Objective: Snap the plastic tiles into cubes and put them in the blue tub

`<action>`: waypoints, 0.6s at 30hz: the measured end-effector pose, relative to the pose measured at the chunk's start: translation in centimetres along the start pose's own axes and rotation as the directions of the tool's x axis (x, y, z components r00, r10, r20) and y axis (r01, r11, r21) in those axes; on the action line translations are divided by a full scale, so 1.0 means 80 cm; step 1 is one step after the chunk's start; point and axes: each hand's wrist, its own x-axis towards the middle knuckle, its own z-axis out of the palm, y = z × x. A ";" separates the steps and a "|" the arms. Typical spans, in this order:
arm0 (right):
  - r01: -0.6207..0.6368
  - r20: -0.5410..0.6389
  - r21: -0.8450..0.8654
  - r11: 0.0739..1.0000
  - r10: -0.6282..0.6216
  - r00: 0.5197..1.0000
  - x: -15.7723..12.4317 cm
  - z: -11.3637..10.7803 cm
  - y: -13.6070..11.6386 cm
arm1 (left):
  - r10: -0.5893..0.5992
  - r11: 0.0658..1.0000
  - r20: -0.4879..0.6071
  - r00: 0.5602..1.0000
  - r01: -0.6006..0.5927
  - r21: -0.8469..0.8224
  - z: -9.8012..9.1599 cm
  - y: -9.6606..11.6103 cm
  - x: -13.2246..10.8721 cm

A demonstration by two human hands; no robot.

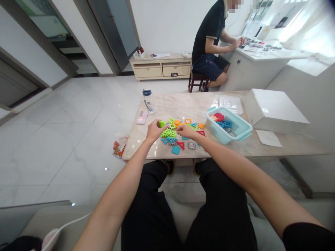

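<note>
Pale marble counter (pixel 248 146), with a teal bin (pixel 222 136) taken as the reference.

- **Tiles:** Just left of the bin lies a spread of loose tiles (pixel 180 144) in orange, blue, red and grey. More red and blue tiles sit inside the bin.
- **Left hand:** The left hand (pixel 154 130), farther left of the bin, is closed on a green tile (pixel 162 123) at the spread's outer edge.
- **Right hand:** The right hand (pixel 185 131), nearer the bin, has its fingertips bunched against a green cluster (pixel 169 133) of joined tiles lying between the two hands. Whether it grips the cluster cannot be told.
- **Surroundings:** A clear lid (pixel 230 103) lies beyond the bin and a white box (pixel 274 109) stands to its right. A water bottle (pixel 148 100) and a pink card (pixel 142 118) lie far to its left. Behind the bin, off the counter, another person (pixel 209 45) sits on a stool.
</note>
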 end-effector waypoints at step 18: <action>0.014 -0.037 -0.295 0.956 -0.026 0.999 0.045 0.052 0.005 | 0.044 0.998 0.218 0.975 -0.032 -0.059 0.005 -0.013 -0.017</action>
